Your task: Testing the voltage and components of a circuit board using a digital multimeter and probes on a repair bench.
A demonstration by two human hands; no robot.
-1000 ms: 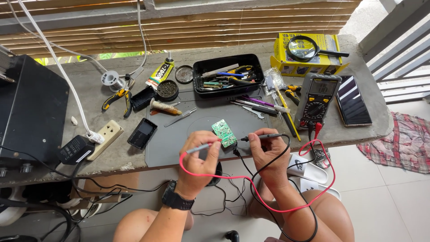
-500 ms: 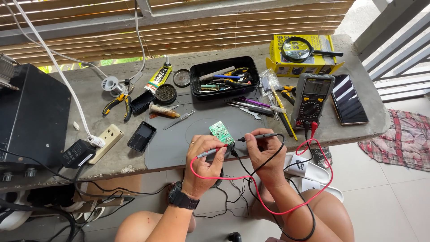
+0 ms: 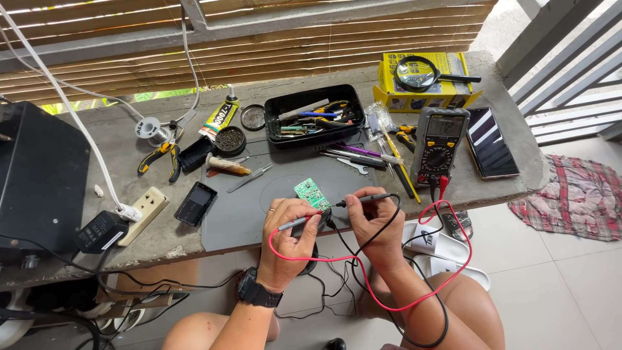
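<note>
Near the lower centre of the frame, the left hand (image 3: 291, 223) is closed around a red-wired probe (image 3: 295, 222), its tip aimed at the small green circuit board (image 3: 313, 194). The right hand (image 3: 374, 214) is closed around a black-wired probe (image 3: 365, 199), its tip at the board's right edge. The board lies on a grey mat (image 3: 246, 214) at the front of the table (image 3: 123, 146), just above both hands. Both leads run to the meter (image 3: 440, 144) at centre right, so this looks like the testing step: probing points on the board. The next move would call for steady tips on small contacts and a glance at the meter's screen; whether the tips touch is too fine to tell.

Across the table's upper centre sit a black tray of tools (image 3: 314, 116), a glue tube (image 3: 219, 118) and pliers (image 3: 159, 155); a yellow box (image 3: 427, 81) with a magnifying glass (image 3: 418, 72) stands upper right, a phone (image 3: 491, 142) beside the meter. A power strip (image 3: 142, 214) and black case (image 3: 39, 175) fill the left. Wooden blinds back the table; tiled floor and a checked cloth (image 3: 576, 198) show at right.
</note>
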